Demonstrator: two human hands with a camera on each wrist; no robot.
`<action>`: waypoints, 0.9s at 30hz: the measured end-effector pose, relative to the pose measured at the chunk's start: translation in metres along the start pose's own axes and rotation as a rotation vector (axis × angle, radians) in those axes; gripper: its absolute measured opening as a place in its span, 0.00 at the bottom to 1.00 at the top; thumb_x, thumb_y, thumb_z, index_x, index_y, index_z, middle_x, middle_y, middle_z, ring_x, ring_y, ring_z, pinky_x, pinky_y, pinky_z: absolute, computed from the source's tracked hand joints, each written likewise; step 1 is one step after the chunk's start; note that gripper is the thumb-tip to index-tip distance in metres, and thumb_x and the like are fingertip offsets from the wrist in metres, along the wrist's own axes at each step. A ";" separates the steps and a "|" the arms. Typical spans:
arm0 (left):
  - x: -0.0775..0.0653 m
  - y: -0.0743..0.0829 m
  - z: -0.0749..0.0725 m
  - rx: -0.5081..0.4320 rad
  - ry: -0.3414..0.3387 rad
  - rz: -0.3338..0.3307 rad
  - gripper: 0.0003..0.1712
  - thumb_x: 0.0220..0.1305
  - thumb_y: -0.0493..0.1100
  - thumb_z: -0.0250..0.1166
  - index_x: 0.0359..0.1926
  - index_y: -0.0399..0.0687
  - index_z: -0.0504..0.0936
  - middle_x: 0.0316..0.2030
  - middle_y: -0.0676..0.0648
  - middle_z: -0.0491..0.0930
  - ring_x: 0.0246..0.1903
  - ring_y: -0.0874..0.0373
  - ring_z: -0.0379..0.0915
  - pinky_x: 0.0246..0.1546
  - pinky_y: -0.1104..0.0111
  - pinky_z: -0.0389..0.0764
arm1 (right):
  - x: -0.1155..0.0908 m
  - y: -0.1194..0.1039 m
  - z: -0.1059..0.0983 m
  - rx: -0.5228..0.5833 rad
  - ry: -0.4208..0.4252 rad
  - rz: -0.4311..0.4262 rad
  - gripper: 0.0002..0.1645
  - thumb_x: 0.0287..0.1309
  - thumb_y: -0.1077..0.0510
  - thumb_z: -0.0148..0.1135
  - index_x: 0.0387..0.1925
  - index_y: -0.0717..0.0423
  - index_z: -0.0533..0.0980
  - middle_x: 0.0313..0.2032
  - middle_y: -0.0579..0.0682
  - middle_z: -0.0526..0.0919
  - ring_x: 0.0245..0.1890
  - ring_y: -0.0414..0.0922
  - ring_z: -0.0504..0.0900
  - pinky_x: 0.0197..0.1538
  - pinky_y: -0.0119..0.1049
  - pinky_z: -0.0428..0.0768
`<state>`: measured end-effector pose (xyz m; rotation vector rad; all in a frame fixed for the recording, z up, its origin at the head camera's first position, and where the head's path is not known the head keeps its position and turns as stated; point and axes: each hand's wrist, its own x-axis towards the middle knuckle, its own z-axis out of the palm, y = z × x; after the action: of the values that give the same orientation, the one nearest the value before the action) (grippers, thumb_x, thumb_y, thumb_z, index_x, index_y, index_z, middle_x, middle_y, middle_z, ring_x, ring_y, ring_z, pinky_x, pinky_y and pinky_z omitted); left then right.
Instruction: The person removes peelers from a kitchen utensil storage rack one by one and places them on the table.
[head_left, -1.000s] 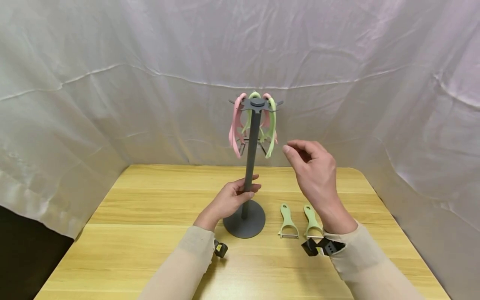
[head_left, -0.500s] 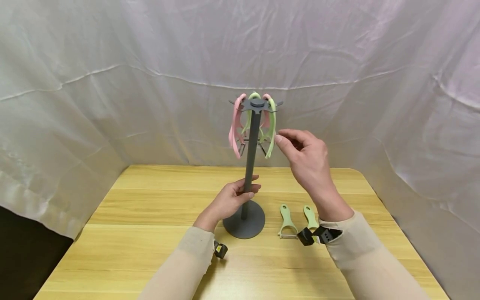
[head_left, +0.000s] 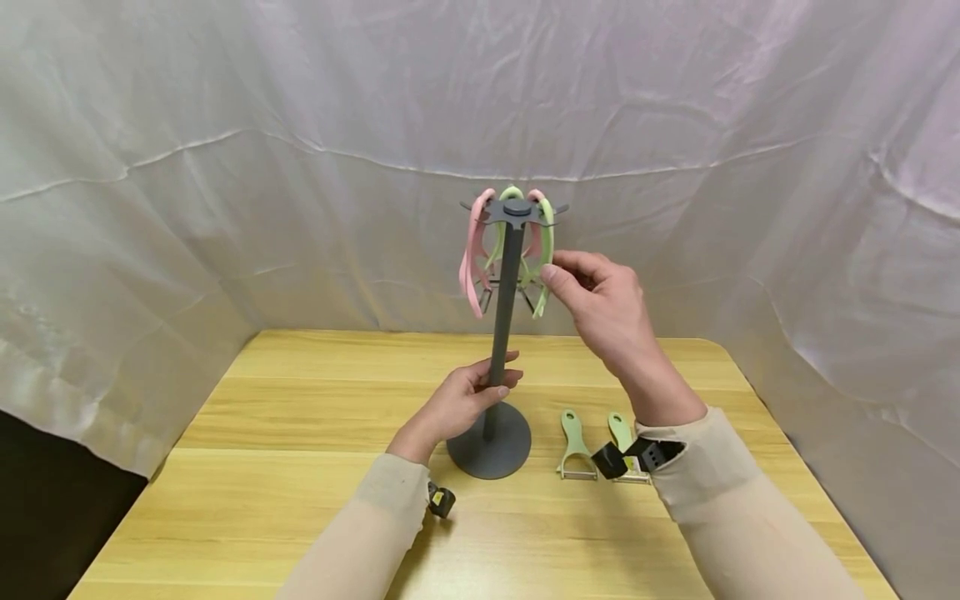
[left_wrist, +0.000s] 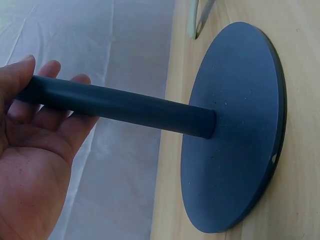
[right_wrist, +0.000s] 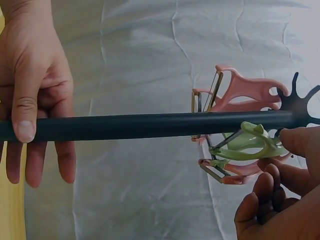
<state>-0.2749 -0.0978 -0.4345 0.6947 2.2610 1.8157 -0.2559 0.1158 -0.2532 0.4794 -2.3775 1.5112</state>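
To the right of the pole (head_left: 506, 300) that the left hand (head_left: 459, 401) holds, the right hand (head_left: 609, 310) pinches a vertically hanging green peeler (head_left: 547, 237).

no lettering, number or sign we can read in any view, a yellow patch (head_left: 437, 497) on the left wrist camera (head_left: 447, 502), too small for us to make out

A wood-grain table (head_left: 300, 417) lies below. Pale, creased cloth (head_left: 337, 92) hangs beyond its far edge and along left and right; a dark patch (head_left: 48, 517) shows near left.
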 end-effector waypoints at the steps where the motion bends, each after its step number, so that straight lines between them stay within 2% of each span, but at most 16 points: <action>1: 0.000 0.000 0.000 0.001 0.001 0.001 0.29 0.79 0.37 0.60 0.77 0.58 0.72 0.65 0.45 0.82 0.68 0.51 0.77 0.69 0.51 0.77 | 0.001 0.000 0.000 0.020 -0.009 0.002 0.23 0.74 0.43 0.65 0.59 0.53 0.85 0.50 0.52 0.86 0.47 0.43 0.82 0.51 0.35 0.78; 4: 0.000 0.000 0.000 0.005 0.002 0.006 0.29 0.79 0.37 0.60 0.76 0.58 0.72 0.65 0.45 0.82 0.67 0.50 0.78 0.68 0.51 0.77 | 0.004 0.001 0.000 0.074 -0.036 0.011 0.24 0.74 0.46 0.65 0.61 0.57 0.84 0.51 0.56 0.87 0.48 0.43 0.83 0.52 0.33 0.79; 8: 0.000 0.000 0.001 0.008 0.005 0.007 0.28 0.79 0.37 0.60 0.75 0.58 0.73 0.65 0.44 0.82 0.67 0.50 0.79 0.68 0.51 0.77 | 0.007 0.003 0.000 0.109 -0.061 0.024 0.24 0.75 0.48 0.64 0.62 0.59 0.82 0.51 0.59 0.86 0.44 0.44 0.79 0.46 0.34 0.77; 15: 0.000 0.002 0.001 0.008 0.007 0.006 0.27 0.79 0.37 0.60 0.75 0.58 0.74 0.65 0.45 0.83 0.66 0.50 0.79 0.68 0.50 0.77 | 0.009 0.005 0.000 0.149 -0.073 0.016 0.21 0.75 0.50 0.63 0.58 0.62 0.83 0.39 0.48 0.82 0.38 0.46 0.74 0.41 0.34 0.73; 18: -0.001 0.001 0.001 0.007 0.007 0.009 0.27 0.80 0.37 0.59 0.75 0.58 0.73 0.65 0.45 0.83 0.66 0.50 0.79 0.68 0.50 0.77 | 0.010 0.005 0.000 0.170 -0.075 0.004 0.20 0.75 0.51 0.64 0.55 0.65 0.82 0.35 0.46 0.79 0.36 0.44 0.73 0.39 0.33 0.73; 27: 0.000 0.000 0.001 0.010 0.006 0.016 0.28 0.79 0.37 0.60 0.76 0.58 0.73 0.65 0.44 0.83 0.66 0.50 0.79 0.68 0.50 0.77 | 0.013 0.004 -0.001 0.226 -0.117 0.012 0.21 0.76 0.53 0.62 0.59 0.65 0.81 0.36 0.45 0.79 0.38 0.46 0.73 0.42 0.33 0.74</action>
<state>-0.2745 -0.0968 -0.4347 0.7118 2.2769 1.8168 -0.2693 0.1163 -0.2508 0.6205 -2.3072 1.8150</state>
